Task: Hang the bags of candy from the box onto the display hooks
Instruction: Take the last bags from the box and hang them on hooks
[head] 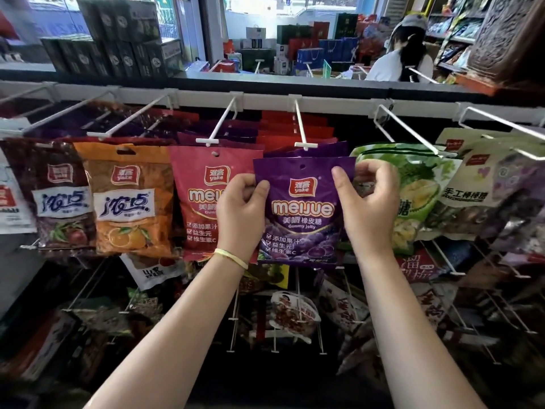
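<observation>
Pinching the purple candy bag (pixel 299 214) by its upper corners, the left hand (pixel 240 215) and right hand (pixel 368 206) each keep a curled grip, holding it just below the white display hook (pixel 303 134); a red bag (pixel 203 199) hangs alongside.

I see a white display rail (pixel 265 100) running across the rack, with white hooks (pixel 301 125) jutting toward me. Hanging from them, left to right: a brown bag (pixel 59 196), an orange bag (pixel 132 202), a red bag (pixel 194 199), purple bags (pixel 330 149), a green bag (pixel 418 184).
</observation>
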{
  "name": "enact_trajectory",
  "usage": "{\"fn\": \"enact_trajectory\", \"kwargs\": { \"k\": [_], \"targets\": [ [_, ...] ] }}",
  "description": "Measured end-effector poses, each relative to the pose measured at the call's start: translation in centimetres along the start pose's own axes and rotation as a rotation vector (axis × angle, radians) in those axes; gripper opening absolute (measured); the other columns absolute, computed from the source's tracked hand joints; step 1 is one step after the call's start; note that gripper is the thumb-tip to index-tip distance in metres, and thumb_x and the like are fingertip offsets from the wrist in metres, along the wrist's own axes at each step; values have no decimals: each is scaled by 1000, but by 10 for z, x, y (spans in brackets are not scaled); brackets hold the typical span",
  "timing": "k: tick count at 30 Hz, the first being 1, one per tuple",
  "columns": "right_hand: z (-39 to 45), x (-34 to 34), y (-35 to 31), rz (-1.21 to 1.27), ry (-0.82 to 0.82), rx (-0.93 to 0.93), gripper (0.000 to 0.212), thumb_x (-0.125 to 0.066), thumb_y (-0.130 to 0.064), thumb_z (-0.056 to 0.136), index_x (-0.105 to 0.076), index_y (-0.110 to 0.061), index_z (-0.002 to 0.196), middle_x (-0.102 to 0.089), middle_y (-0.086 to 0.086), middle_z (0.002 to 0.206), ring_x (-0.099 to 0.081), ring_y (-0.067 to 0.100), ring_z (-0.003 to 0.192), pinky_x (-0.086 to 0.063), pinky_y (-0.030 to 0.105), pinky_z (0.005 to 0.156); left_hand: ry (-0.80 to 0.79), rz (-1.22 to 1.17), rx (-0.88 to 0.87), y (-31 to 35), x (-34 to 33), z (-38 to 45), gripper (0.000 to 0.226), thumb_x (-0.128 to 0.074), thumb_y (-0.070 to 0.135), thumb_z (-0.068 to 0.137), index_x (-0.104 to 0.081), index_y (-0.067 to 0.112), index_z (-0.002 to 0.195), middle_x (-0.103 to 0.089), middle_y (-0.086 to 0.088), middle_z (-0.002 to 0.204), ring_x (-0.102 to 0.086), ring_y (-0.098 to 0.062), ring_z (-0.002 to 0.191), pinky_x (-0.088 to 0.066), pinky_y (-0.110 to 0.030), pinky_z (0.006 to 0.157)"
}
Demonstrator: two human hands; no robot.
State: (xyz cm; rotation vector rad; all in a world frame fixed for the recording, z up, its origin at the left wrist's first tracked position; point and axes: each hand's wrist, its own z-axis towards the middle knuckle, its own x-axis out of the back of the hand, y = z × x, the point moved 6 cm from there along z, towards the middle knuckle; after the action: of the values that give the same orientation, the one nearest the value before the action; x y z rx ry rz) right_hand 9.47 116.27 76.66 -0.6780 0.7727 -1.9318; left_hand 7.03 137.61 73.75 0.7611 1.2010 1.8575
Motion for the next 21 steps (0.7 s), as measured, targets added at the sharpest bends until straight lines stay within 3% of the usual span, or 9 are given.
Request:
{"fn": "enact_trajectory", "kwargs": {
  "k": [2,5,9,13,15,17,21],
  "targets": [
    [2,-3,-1,131,-73,-91,15,-74,-26,90,-62,-16,91,-67,-8,88,-64,7,82,-52,22,75,-7,-5,-8,0,-1,1,17,-62,14,98,-60,23,85,-66,-4,70,-63,-28,59,-54,-51,51],
    [1,-10,7,489,-180,-360,7,-76,-12,88,-69,-11,91,-76,2,84,-72,17,78,-59,29,67,-14,-7,-11,-3,-4,1,13,-64,15,98,-61,21,86,-67,-8,73,-63,-31,61,-54,-44,53],
    [8,-16,8,411,-220,-364,2,-77,-14,87,-75,-15,88,-78,3,81,-75,21,76,-59,33,66,3,-6,14,-3,-7,2,9,-64,16,97,-62,15,89,-68,-6,72,-59,-20,54,-49,-33,44],
    [20,-22,5,284,-174,-272,10,-75,-19,90,-73,-27,85,-76,-4,79,-74,16,77,-61,34,70,63,85,-101,6,-5,9,7,-67,20,96,-63,14,95,-71,-3,82,-66,-18,65,-53,-30,56],
    [23,-26,3,219,-162,-222,15,-74,-18,90,-70,-30,83,-74,-8,78,-73,14,77,-61,34,71,105,175,-171,15,-3,10,9,-70,19,94,-63,13,97,-65,8,80,-63,-5,69,-51,-16,62],
    [24,-30,4,166,-149,-192,10,-73,-20,90,-71,-28,85,-73,-9,80,-72,13,78,-61,35,73,144,248,-231,23,-2,8,16,-72,15,91,-63,7,102,-58,17,77,-56,6,67,-42,-3,63],
    [27,-32,3,131,-121,-145,2,-72,-22,91,-73,-22,90,-73,-9,81,-71,10,78,-58,28,70,151,308,-257,29,-1,7,28,-73,12,89,-56,5,111,-55,19,70,-52,7,58,-36,0,60]
  ]
}}
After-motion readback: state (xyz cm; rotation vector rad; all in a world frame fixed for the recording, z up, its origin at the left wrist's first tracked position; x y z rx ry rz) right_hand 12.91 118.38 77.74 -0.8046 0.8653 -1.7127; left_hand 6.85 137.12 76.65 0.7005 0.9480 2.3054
